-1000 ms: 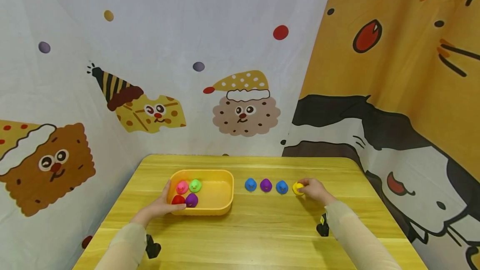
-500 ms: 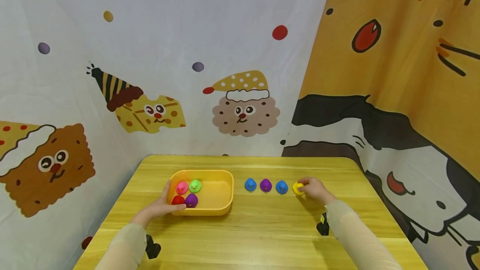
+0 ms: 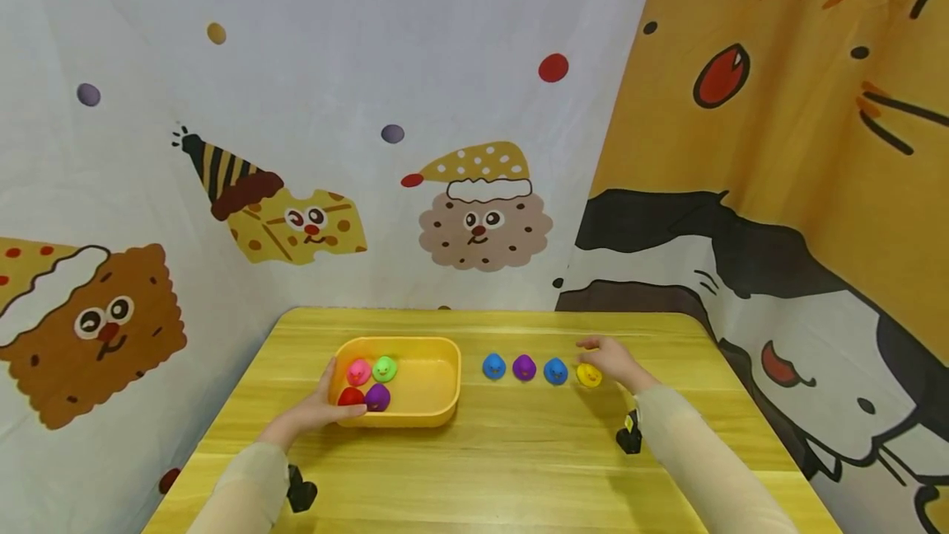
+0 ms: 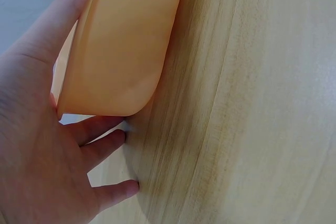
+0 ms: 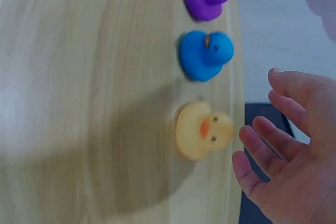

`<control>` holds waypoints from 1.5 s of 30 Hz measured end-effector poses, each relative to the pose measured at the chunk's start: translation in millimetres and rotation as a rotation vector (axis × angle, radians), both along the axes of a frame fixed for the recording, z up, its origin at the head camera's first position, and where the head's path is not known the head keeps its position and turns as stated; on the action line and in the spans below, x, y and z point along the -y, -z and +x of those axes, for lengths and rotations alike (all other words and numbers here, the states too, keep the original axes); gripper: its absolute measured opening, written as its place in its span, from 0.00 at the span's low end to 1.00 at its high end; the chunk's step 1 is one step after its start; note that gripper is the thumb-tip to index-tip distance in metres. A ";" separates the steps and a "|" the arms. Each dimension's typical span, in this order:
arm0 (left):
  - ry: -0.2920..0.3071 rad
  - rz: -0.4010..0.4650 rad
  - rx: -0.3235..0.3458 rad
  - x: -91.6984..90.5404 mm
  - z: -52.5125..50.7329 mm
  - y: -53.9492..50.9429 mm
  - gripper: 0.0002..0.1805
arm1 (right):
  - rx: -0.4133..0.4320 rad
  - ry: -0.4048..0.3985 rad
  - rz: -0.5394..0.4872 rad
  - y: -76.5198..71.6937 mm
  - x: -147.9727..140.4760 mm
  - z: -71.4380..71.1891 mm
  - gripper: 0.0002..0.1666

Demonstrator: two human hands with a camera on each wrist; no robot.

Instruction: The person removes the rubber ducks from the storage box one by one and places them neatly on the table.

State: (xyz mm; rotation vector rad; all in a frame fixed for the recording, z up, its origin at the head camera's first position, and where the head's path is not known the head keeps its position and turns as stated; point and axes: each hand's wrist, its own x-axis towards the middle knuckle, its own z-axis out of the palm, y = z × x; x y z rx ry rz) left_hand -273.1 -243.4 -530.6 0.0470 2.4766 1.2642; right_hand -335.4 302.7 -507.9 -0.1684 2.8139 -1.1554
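Observation:
My left hand (image 3: 313, 407) grips the near left corner of a yellow plastic tray (image 3: 454, 386). Its thumb (image 4: 68, 9) lies along the rim; the other fingers (image 4: 110, 148) reach round the outside. Inside the tray sit a pink rubber duck (image 3: 359, 372), a green one (image 3: 384, 368), a red one (image 3: 352, 398) and a purple one (image 3: 377, 397). My right hand (image 3: 614, 359) hovers, fingers loosely spread and holding nothing, just above and beside a yellow rubber duck (image 5: 202, 131). That duck stands upright at the right end of a row on the table.
Left of the yellow duck, the row continues with a blue duck (image 3: 555, 371), a purple duck (image 3: 524, 367) and another blue duck (image 3: 493, 366). The wooden table (image 3: 474, 476) ends close behind them. A printed cloth (image 3: 474, 39) hangs behind the table.
My right hand has let go of the yellow duck and risen slightly away from it. The duck stays at the end of the row. My left hand stays on the tray.

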 end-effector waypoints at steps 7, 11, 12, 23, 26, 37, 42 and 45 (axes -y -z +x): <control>0.029 0.023 -0.044 2.6 -0.4 0.2 0.69 | -0.025 -0.052 -0.016 -11.9 29.1 -6.6 0.21; 0.044 0.026 -0.048 3.2 1.6 -1.6 0.70 | -0.020 -0.075 -0.042 -17.1 49.8 -10.8 0.21; 0.045 0.024 -0.043 3.2 2.3 -2.0 0.70 | -0.023 -0.084 -0.044 -18.7 55.3 -12.1 0.21; 0.053 0.025 -0.036 3.4 -0.8 -2.1 0.69 | -0.038 -0.170 -0.062 -35.2 121.2 -20.5 0.18; 0.043 0.007 -0.022 3.0 -1.9 -2.4 0.70 | -0.041 -0.196 -0.056 -40.5 137.8 -18.8 0.17; 0.048 0.004 -0.026 3.5 0.9 -6.4 0.70 | -0.064 -0.293 -0.070 -40.2 180.9 -22.7 0.18; 0.044 0.014 -0.036 2.8 -0.9 -4.3 0.70 | -0.020 -0.298 -0.118 -36.6 199.0 -20.6 0.18; 0.043 0.028 -0.038 2.0 1.1 -4.0 0.71 | 0.011 -0.324 -0.142 -33.2 209.8 -20.5 0.18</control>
